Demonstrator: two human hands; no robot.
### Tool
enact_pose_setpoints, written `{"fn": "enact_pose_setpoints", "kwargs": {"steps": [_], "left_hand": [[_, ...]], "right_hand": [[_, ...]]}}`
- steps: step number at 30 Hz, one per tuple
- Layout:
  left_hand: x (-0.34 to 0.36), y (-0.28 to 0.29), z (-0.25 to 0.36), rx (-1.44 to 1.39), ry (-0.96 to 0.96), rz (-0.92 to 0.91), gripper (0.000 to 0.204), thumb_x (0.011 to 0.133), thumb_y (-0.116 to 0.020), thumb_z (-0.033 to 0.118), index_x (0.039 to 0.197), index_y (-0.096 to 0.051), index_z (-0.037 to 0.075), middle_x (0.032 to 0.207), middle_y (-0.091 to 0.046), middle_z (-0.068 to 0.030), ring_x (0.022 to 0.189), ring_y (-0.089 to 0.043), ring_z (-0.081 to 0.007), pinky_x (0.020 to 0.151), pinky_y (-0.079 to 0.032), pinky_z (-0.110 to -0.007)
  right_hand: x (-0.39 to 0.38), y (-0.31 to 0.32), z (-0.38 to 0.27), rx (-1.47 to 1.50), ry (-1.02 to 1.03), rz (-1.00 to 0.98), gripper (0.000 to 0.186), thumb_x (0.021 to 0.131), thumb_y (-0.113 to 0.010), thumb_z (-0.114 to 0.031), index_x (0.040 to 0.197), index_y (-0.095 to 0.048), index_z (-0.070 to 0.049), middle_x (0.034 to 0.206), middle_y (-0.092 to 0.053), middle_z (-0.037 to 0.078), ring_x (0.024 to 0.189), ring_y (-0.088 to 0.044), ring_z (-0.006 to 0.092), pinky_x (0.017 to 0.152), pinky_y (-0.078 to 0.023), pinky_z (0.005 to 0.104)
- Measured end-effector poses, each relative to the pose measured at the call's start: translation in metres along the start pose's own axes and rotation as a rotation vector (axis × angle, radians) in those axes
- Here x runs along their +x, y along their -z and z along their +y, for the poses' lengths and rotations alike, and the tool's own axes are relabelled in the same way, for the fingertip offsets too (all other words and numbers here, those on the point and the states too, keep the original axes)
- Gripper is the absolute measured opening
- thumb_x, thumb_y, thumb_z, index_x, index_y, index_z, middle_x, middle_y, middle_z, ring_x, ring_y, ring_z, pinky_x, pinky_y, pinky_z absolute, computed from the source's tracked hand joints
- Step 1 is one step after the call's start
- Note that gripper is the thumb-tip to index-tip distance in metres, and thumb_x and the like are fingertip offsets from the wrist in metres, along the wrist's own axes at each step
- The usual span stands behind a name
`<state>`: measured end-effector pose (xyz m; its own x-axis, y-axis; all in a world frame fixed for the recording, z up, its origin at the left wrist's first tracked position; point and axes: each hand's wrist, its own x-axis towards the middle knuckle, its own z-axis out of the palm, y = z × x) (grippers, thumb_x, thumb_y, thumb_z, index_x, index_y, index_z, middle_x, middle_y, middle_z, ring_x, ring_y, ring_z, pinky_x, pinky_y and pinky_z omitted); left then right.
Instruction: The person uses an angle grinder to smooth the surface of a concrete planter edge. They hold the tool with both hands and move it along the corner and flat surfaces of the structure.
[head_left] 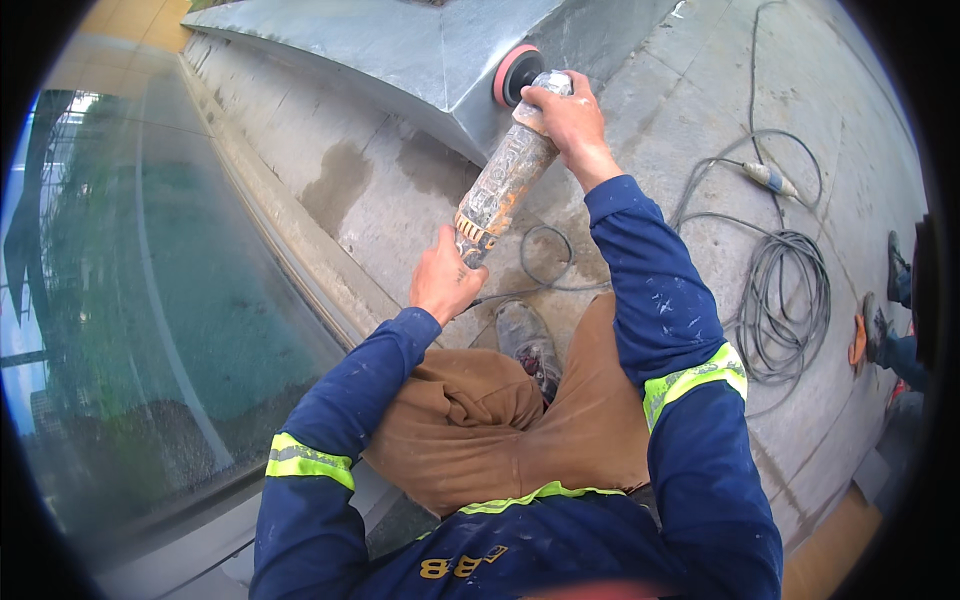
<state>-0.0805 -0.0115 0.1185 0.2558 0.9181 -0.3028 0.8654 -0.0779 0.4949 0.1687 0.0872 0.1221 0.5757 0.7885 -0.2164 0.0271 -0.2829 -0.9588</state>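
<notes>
Both my hands grip a dusty, worn power polisher (505, 180) held slantwise in front of me. My left hand (445, 280) is closed around its rear end, beside the orange vents. Up at the head, my right hand (570, 120) wraps around the front of the body. The tool's round pad (518, 75), black with a pink-red rim, stands on edge against the side of a grey stone block (440, 70), close to its corner. From the rear of the tool a dark cord (545, 285) loops down past my shoe.
A coiled cable (785, 300) lies on the paving at right, with a cable connector (770, 180) above it. Along the left runs a glass pane (180, 300) with a stone ledge. Damp patches (335, 185) mark the ground. Another person's shoes (875, 330) show at the far right.
</notes>
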Motion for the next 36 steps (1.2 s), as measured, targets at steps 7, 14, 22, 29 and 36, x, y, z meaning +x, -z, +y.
{"fn": "enact_pose_setpoints", "kwargs": {"steps": [7,14,22,29,36], "left_hand": [[0.008,-0.007,0.004,0.019,-0.007,0.04,0.052,0.076,-0.072,0.022,0.116,-0.048,-0.001,0.091,-0.07,-0.0298,0.088,-0.067,-0.0506,0.079,-0.053,-0.051],[-0.001,-0.006,0.002,-0.01,0.03,0.018,0.052,0.075,-0.072,0.02,0.116,-0.049,-0.002,0.091,-0.07,-0.0298,0.089,-0.067,-0.0502,0.079,-0.053,-0.051],[0.003,-0.011,-0.004,-0.021,-0.015,0.057,0.054,0.075,-0.073,0.02,0.118,-0.049,-0.002,0.091,-0.071,-0.0285,0.089,-0.068,-0.0491,0.08,-0.053,-0.051],[-0.001,-0.008,0.005,-0.005,0.067,-0.058,0.053,0.075,-0.072,0.02,0.118,-0.048,-0.002,0.093,-0.07,-0.0292,0.092,-0.067,-0.0496,0.081,-0.052,-0.051],[0.001,-0.005,-0.002,-0.018,0.006,-0.006,0.053,0.078,-0.069,0.022,0.12,-0.045,0.0,0.09,-0.069,-0.032,0.09,-0.066,-0.052,0.081,-0.052,-0.055]], "right_hand": [[0.019,0.002,0.011,0.089,0.057,0.008,0.078,0.073,-0.078,-0.039,0.14,-0.053,-0.007,0.121,-0.069,0.022,0.114,-0.066,0.0356,0.099,-0.051,0.0403],[-0.005,0.002,-0.011,-0.035,0.036,0.011,0.077,0.077,-0.081,-0.028,0.141,-0.05,0.001,0.122,-0.066,0.022,0.104,-0.069,0.0278,0.088,-0.056,0.0374],[-0.003,0.003,-0.009,0.054,0.082,0.006,0.078,0.073,-0.078,-0.04,0.139,-0.054,-0.008,0.122,-0.069,0.022,0.115,-0.066,0.0358,0.099,-0.051,0.0402],[0.005,0.0,0.009,0.006,-0.023,0.002,0.075,0.076,-0.08,-0.027,0.14,-0.051,0.001,0.122,-0.066,0.021,0.107,-0.068,0.0284,0.09,-0.055,0.0379],[-0.008,0.0,-0.007,-0.006,0.024,-0.013,0.079,0.074,-0.078,-0.036,0.142,-0.051,-0.006,0.123,-0.068,0.022,0.113,-0.066,0.0345,0.097,-0.052,0.0397]]}}
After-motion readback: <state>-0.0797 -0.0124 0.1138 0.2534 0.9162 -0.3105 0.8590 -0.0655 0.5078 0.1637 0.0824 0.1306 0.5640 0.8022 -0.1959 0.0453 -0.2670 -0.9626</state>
